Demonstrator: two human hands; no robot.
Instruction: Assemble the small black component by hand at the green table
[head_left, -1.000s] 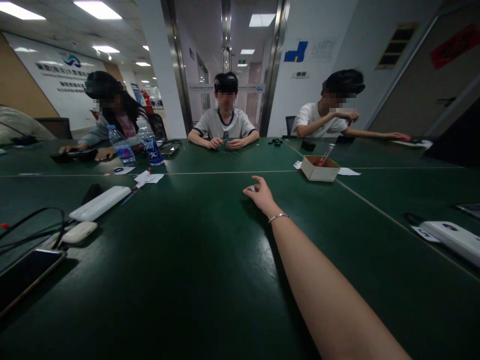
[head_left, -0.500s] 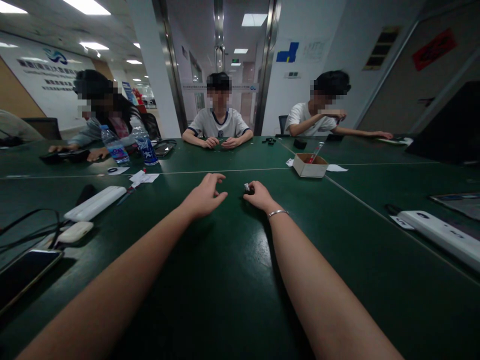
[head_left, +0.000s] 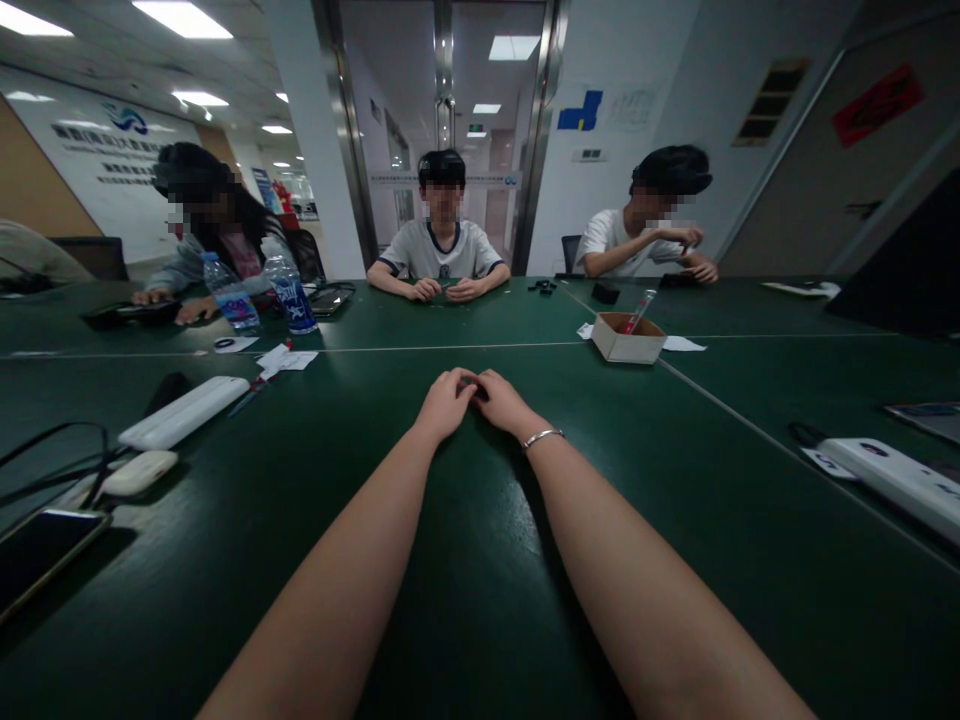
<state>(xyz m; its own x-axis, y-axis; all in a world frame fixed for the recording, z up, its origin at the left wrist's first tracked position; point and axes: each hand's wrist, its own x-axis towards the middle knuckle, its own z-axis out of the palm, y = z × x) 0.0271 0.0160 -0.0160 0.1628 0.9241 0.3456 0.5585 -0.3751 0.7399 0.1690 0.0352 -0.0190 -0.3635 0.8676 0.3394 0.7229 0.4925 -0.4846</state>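
Both my arms stretch forward over the dark green table [head_left: 480,560]. My left hand [head_left: 445,403] and my right hand [head_left: 501,400] meet at the fingertips in the middle of the table, fingers curled together. Whatever lies between the fingertips is hidden; a small metallic object was at my right hand's fingers a moment earlier. A thin silver bracelet [head_left: 541,437] circles my right wrist.
A small cardboard box [head_left: 627,337] with a red pen stands ahead right. White power strips lie at left [head_left: 182,412] and right [head_left: 892,478]. A phone [head_left: 41,550] and cables are near left. Two water bottles [head_left: 289,294] stand far left. Three people sit opposite.
My left arm came into view and my left hand moved right until it met my right hand. The small metallic object at my right fingertips is now covered by both hands.
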